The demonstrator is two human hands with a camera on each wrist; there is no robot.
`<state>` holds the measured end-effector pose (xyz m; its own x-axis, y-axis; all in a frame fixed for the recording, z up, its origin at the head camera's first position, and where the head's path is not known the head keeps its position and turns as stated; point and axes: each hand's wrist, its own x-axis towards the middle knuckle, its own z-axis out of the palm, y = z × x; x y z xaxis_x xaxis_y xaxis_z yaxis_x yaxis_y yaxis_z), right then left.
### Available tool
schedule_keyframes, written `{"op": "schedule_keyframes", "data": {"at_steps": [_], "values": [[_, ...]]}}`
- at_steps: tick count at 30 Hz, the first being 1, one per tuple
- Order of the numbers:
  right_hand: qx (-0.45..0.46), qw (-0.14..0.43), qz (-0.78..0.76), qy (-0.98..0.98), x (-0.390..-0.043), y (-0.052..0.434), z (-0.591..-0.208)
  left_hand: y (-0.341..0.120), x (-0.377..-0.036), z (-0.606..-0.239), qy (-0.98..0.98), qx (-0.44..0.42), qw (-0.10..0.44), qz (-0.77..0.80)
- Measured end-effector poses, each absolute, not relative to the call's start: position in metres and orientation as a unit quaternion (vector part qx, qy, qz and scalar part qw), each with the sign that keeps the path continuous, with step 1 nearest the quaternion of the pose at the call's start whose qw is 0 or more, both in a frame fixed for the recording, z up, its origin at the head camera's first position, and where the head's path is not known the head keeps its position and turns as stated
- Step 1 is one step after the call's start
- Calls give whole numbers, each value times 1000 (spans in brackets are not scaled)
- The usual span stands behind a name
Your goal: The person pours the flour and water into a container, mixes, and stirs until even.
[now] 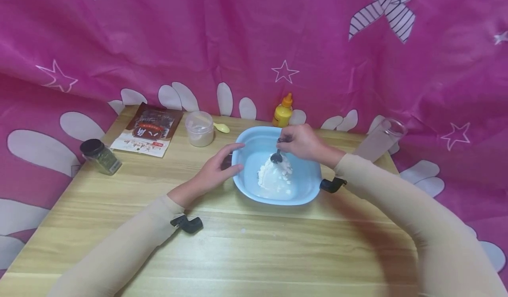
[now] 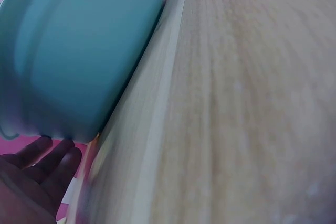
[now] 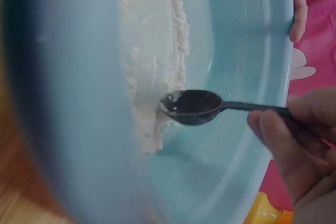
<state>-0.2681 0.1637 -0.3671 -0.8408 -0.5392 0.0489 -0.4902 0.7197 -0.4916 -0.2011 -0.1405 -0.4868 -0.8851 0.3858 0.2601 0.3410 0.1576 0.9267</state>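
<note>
A light blue bowl (image 1: 274, 200) stands mid-table with a heap of white flour (image 1: 275, 178) in it. My right hand (image 1: 301, 142) pinches the handle of a small black spoon (image 1: 276, 156). The spoon's tip rests at the top of the heap. In the right wrist view the spoon (image 3: 194, 107) lies against the flour (image 3: 152, 51), inside the bowl (image 3: 236, 24). My left hand (image 1: 222, 167) touches the bowl's left rim with straight, spread fingers. In the left wrist view the fingers (image 2: 47, 161) show beside the bowl's outer wall (image 2: 79, 51).
On the wooden table (image 1: 254, 244), a dark-lidded spice jar (image 1: 101, 156) and a brown packet (image 1: 147, 129) sit at the left. A clear cup of powder (image 1: 199, 128), a yellow spoon (image 1: 221, 127) and a yellow squeeze bottle (image 1: 283, 111) stand behind the bowl. A clear glass (image 1: 381, 138) leans at the right edge.
</note>
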Motion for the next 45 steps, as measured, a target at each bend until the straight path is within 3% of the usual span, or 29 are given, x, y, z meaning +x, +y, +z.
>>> {"op": "schedule_keyframes", "data": {"at_steps": [10, 22, 25, 32, 38, 41, 45], "values": [[-342, 30, -217, 914, -261, 157, -365, -140, -201, -488, 757, 241, 21, 607], [-373, 156, -255, 878, -245, 146, -362, -142, -201, -487, 759, 241, 21, 605], [-352, 139, -263, 887, -250, 147, -364, -141, -201, -486, 759, 240, 20, 605], [-267, 39, -258, 928, -268, 158, -367, -140, -201, -487, 760, 243, 19, 603], [-279, 31, -254, 926, -270, 160, -367, -141, -201, -486, 760, 238, 22, 604], [-290, 49, -247, 923, -266, 158, -363, -140, -201, -486, 760, 239, 22, 604], [-311, 122, -259, 906, -257, 153, -358, -140, -201, -485, 758, 240, 23, 605]]}}
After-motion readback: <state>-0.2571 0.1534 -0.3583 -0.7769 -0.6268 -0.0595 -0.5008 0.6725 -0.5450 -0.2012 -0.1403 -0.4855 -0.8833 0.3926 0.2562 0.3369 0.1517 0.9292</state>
